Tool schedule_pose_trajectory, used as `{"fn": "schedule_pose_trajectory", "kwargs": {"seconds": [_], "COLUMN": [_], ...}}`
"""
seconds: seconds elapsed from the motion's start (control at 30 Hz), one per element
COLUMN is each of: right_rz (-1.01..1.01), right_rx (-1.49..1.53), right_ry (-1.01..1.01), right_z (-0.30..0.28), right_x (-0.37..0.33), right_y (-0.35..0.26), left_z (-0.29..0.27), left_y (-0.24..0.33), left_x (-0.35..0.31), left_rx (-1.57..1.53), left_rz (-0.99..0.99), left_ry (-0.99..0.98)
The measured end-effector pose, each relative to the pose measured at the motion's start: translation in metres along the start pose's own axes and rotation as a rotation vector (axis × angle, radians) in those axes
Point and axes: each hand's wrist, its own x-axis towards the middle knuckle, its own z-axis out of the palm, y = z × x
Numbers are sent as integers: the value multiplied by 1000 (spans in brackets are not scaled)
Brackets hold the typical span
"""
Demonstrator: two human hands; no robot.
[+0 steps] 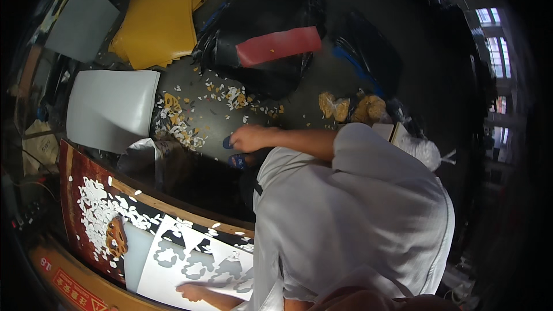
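My left hand [191,292] rests on a white sheet [167,279] with several irregular shapes cut through it. Its fingers lie on the bare part of the sheet, below the row of openings. Beneath the sheet's left side is a pale board [136,247]. Small white cut-out pieces [95,207] are scattered left of the sheet, beside a brown openwork piece [116,239]. My right hand [249,138] hangs loosely over the floor, above blue slippers [237,161]. Nothing shows in it; its fingers are partly hidden.
A wooden strip [173,204] edges the work surface; an orange machine part [75,288] borders it below. On the floor stand stacks of white sheets [112,109] and yellow sheets [161,20], black-wrapped bundles [259,14] with a red strip [279,46], and bags of yellow pieces [368,107]. Scraps [178,129] litter the floor.
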Motion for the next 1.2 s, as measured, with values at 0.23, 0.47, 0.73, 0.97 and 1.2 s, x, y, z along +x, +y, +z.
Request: {"fn": "schedule_pose_trajectory", "kwargs": {"seconds": [0.23,0.47,0.73,0.97,1.2], "right_rz": [164,93,-21,-151,-187], "right_rx": [-11,14,67,8,68], "right_ry": [-141,-259,-195,-239,-96], "right_z": [-24,-28,-39,-13,-45], "right_x": [-62,-44,-5,64,117], "right_y": [33,-1,-2,-39,11], "left_z": [27,9,26,3,23], "left_y": [51,83,132,98,106], "left_x": [-57,-40,-70,-59,-6], "left_rx": [-249,-129,-348,-265,-486], "left_rz": [579,706,1114,402,987], "left_ry": [136,465,75,-14,-31]}}
